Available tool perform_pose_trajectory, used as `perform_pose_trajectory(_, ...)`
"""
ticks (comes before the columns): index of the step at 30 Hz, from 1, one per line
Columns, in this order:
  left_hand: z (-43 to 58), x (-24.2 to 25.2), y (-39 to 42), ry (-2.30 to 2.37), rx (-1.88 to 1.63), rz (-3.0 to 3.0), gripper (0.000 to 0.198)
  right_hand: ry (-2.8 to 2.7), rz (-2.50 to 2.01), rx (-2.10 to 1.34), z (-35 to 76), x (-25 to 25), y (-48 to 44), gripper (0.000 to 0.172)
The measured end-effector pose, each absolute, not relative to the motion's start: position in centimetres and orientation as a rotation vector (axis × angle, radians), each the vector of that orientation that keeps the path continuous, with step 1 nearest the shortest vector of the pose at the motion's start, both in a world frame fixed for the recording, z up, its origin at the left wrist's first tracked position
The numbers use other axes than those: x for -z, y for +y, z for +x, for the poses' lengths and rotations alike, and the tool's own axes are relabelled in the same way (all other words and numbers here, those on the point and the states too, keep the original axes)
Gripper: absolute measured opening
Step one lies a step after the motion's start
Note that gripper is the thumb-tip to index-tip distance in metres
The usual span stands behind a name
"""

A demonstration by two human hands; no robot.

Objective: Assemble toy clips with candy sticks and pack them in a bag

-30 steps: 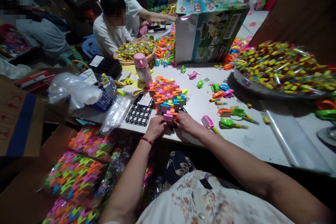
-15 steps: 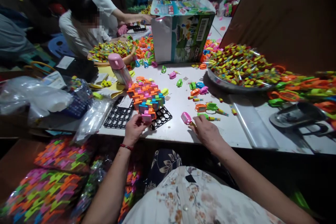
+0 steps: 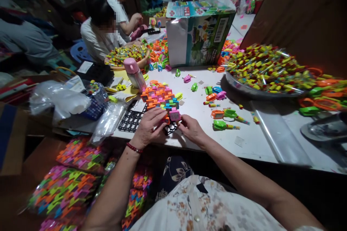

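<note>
ctr frame: l hand [image 3: 148, 127] resting on toy stack [image 3: 157, 95], fingers parting; r hand [image 3: 192, 130] touching pink pc [image 3: 175, 115], can't tell if pinching.

Stacked toy pieces [image 3: 158, 95] near the worktop [image 3: 200, 137]'s front edge: smooth plastic, slight sheen. Lattice tray [image 3: 129, 120]: plastic, matt. Worktop: smooth, low gloss. Clear sheeting [image 3: 279, 133] running to the front edge: plastic film, glossy. Basin [image 3: 257, 92]: apparently metal, dull rim. Printed carton [image 3: 207, 39]: paperboard, glossy. Bracelet [image 3: 133, 147]: polished beads, material undetermined.
</note>
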State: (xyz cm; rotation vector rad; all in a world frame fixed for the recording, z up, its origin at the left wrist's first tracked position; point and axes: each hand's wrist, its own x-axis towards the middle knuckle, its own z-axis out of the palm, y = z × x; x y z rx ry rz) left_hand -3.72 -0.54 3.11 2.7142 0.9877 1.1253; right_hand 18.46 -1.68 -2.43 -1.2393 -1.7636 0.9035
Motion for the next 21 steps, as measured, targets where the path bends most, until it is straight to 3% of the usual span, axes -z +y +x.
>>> perform_pose_trajectory(4,-3.6,-2.0,-0.1,1.008,-1.166,2.625,0.039,-1.777,-1.195,-0.879,16.4,4.3,0.3,0.019)
perform_pose_trajectory(12,-3.6,-1.8,-0.4,1.008,-1.176,2.626,0.04,-1.932,-1.042,-0.78,16.5,6.1,1.5,0.04)
perform_pose_trajectory(21,-3.5,-2.4,0.1,1.012,-1.082,2.736,0.047,-2.099,-1.007,-0.803,17.2,4.5,2.0,0.024)
